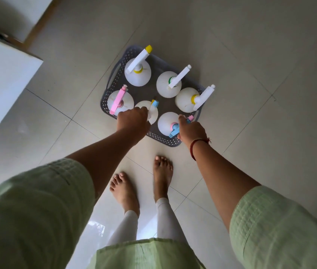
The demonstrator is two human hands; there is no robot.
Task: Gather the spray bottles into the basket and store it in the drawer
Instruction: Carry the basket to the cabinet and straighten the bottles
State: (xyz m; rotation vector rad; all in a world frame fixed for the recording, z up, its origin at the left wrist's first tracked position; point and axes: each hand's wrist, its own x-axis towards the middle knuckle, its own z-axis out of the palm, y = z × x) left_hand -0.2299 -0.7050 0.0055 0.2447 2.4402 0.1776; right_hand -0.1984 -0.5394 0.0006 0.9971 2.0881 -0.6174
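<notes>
Grey perforated basket (115,74) sits on the tiled floor (250,55) and holds six white spray bottles, all upright. Far row: yellow-nozzle bottle (137,75), green-collar bottle (165,86), yellow-collar bottle (184,100). Near row: pink-head bottle (113,100), blue-nozzle bottle (152,115), blue-and-pink-head bottle (164,122).

Left hand (132,122), fingers curled, grips the head of the blue-nozzle bottle. Right hand (190,131) grips the head of the blue-and-pink-head bottle, with a red thread (193,147) at the wrist.

A white cabinet (0,84) stands well left of the basket. Bare feet (162,171) are near its front rim.
</notes>
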